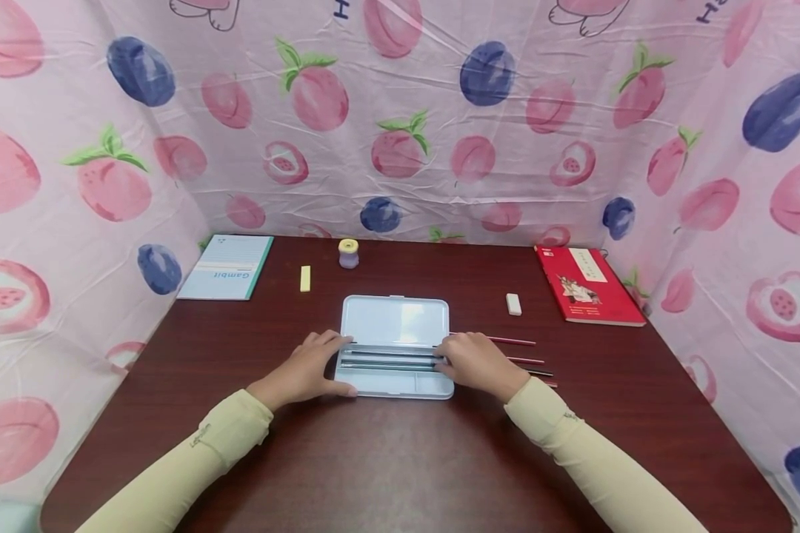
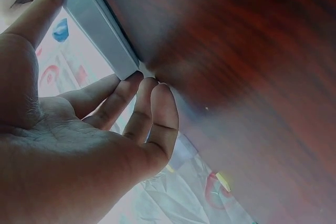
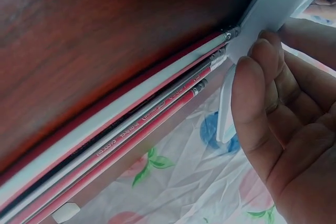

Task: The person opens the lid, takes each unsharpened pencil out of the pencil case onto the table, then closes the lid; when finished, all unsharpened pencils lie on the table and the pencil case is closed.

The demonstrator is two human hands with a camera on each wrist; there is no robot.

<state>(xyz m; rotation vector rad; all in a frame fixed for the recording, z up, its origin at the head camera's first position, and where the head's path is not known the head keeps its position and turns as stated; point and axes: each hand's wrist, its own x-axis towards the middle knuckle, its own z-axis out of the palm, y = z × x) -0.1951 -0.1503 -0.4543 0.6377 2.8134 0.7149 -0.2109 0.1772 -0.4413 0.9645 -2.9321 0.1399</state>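
A pale blue pencil case point(image 1: 395, 322) lies open on the table, its lid tipped back. Dark pencils point(image 1: 387, 364) lie lengthwise inside, above a front tray with a divider. My left hand point(image 1: 307, 370) holds the case's left end, thumb at the front corner and fingers at the back; in the left wrist view its thumb lies along the case wall point(image 2: 97, 24). My right hand point(image 1: 476, 363) reaches over the right end, pinching a pencil at its end; the fingertips are partly hidden. Beside it, several red and black pencils point(image 3: 152, 114) lie on the table.
A white eraser point(image 1: 513, 304) and a red book point(image 1: 590, 285) lie at the right. Toward the back left are a blue notebook point(image 1: 227, 266), a yellow strip point(image 1: 305, 278) and a small yellow-topped purple container point(image 1: 349, 254). Fruit-printed cloth point(image 1: 427, 192) hangs around the table.
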